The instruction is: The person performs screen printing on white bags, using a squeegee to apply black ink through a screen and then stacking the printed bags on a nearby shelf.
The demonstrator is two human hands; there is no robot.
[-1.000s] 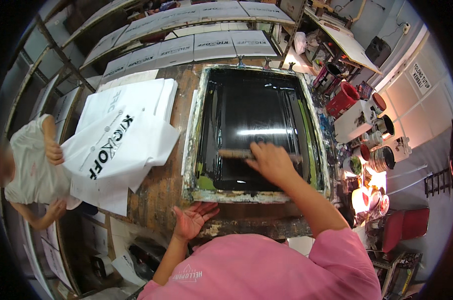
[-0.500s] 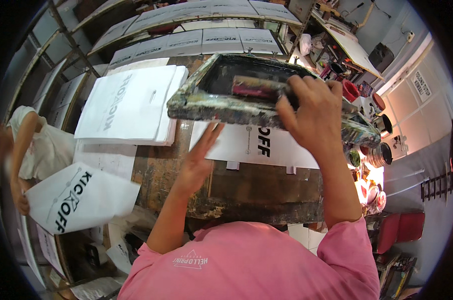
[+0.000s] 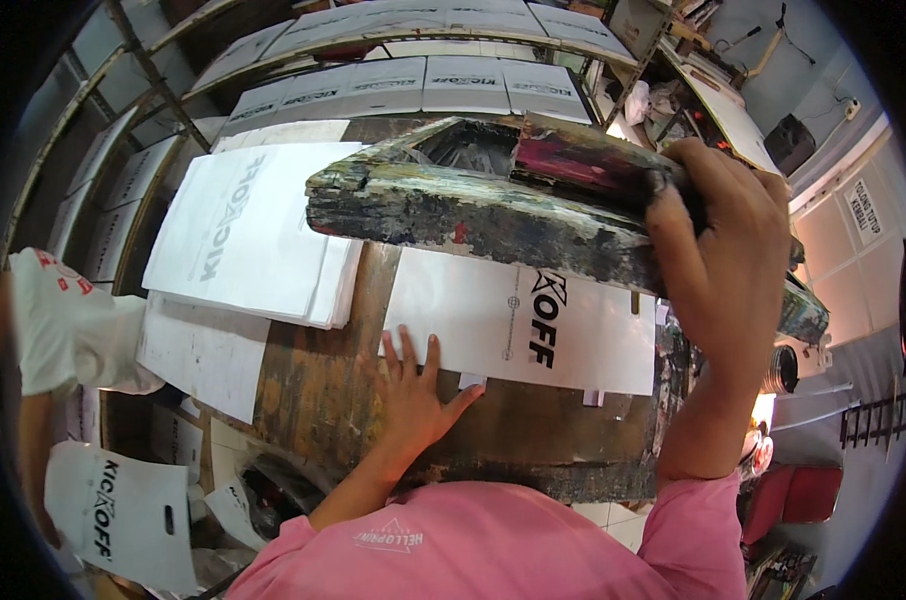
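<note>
Upper right, the right hand (image 3: 725, 245) has its fingers gripping the squeegee (image 3: 585, 160) above the tilted frame (image 3: 483, 218); lower centre, left hand (image 3: 413, 398) spread open, at the printed sheet's (image 3: 463, 312) edge!

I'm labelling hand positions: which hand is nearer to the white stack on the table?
Left. The left hand is right of the white stack and lower in the picture; the right hand is much farther right, at the raised frame.

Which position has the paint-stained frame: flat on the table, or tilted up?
Tilted up: the near side of the frame, at the right hand, is raised above the table, and the printed white sheet shows below.
</note>
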